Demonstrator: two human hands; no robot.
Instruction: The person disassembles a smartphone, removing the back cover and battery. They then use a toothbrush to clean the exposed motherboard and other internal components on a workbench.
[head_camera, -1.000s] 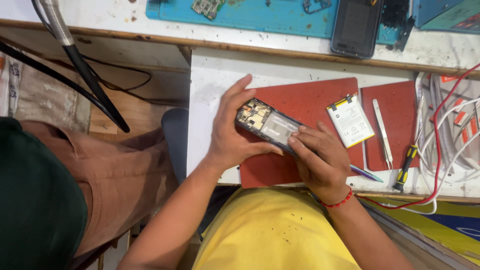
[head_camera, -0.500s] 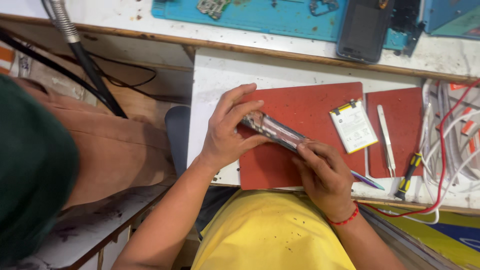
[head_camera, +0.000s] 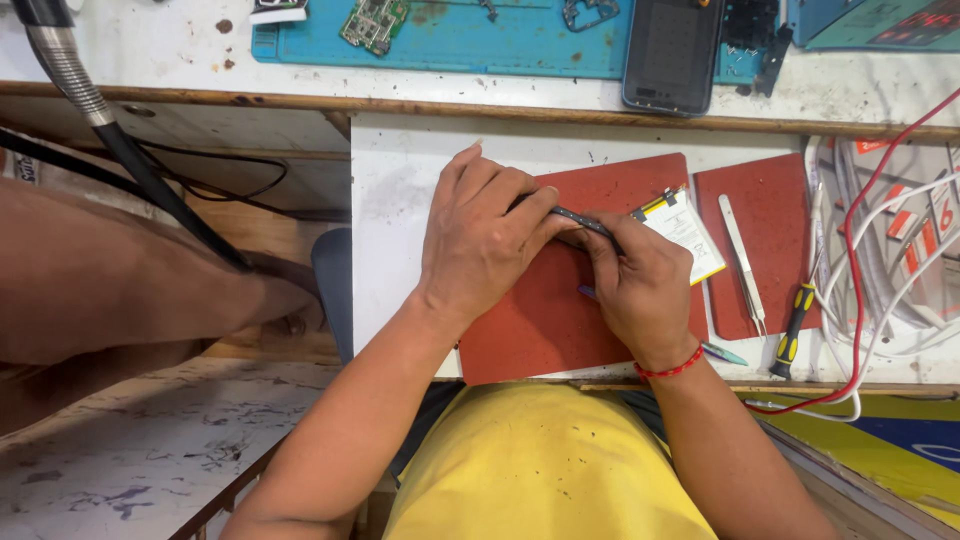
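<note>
While both hands work over the red mat (head_camera: 560, 330), the left hand (head_camera: 480, 235) and right hand (head_camera: 640, 285) pinch a phone frame (head_camera: 580, 217) edge-on with closed fingers; steady, even grip seems wise. Tweezers (head_camera: 742, 262) lie right of the mat.

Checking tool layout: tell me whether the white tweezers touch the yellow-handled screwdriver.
Apart. The head view shows the white tweezers lying on the small red mat, with a strip of bare mat between their tips and the yellow-handled screwdriver beside them.
</note>
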